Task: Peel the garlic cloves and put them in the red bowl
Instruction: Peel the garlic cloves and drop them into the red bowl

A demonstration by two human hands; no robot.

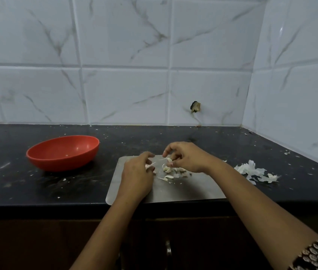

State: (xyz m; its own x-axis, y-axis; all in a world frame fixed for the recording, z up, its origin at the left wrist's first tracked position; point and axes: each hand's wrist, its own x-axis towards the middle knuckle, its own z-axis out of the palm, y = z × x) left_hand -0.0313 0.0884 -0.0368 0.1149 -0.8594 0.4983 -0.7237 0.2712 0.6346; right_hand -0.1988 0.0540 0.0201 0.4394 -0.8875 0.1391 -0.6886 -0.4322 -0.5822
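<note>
On the black counter lies a steel board (183, 190) with a few garlic cloves (166, 169) and bits of skin near its far edge. My left hand (137, 173) hovers over the board's left part, its fingers curled around a small pale garlic piece (148, 166). My right hand (185, 156) is just right of it, fingertips pinching another garlic clove (168, 159) with a strip of skin sticking out. The red bowl (62, 152) sits to the left of the board, looking almost bare inside.
A heap of white garlic skins (255, 171) lies on the counter to the right of the board. White tiled walls close off the back and the right. The counter's front edge (56, 206) runs just below the board, with cabinet doors underneath.
</note>
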